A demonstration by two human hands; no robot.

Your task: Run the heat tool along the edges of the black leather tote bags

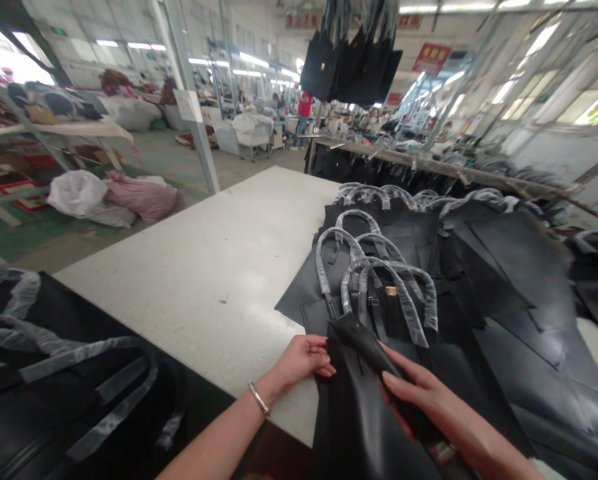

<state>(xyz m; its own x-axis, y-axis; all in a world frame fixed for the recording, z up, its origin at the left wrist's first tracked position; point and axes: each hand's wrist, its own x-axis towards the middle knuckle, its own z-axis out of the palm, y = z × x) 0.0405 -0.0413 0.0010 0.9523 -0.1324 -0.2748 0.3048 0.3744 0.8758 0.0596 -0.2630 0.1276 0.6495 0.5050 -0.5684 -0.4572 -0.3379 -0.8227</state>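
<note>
The folded upper part of a black piece [353,337] is gripped by the right hand [421,390], with the thumb laid on top and the fingers tucked beneath, probably so that the fold is kept raised. The piece's left edge is met by the curled fingertips of the left hand [301,360], perhaps to keep it steady; whether it is pinched there cannot be told. The piece is seen at the lower centre of the frame, over the near right edge of the white table [203,267].

Just above it, plastic-wrapped handles [323,267] are stood in arches, likely wrapped against scuffs, and a gold clasp [391,291] is seen among them. Black panels [509,253] are spread flat in overlapping layers at the right, presumably to be kept uncreased. More wrapped handles are seen at the lower left. At the upper centre, black bags [323,70] are hung in a bunch, seemingly for storage off the table.
</note>
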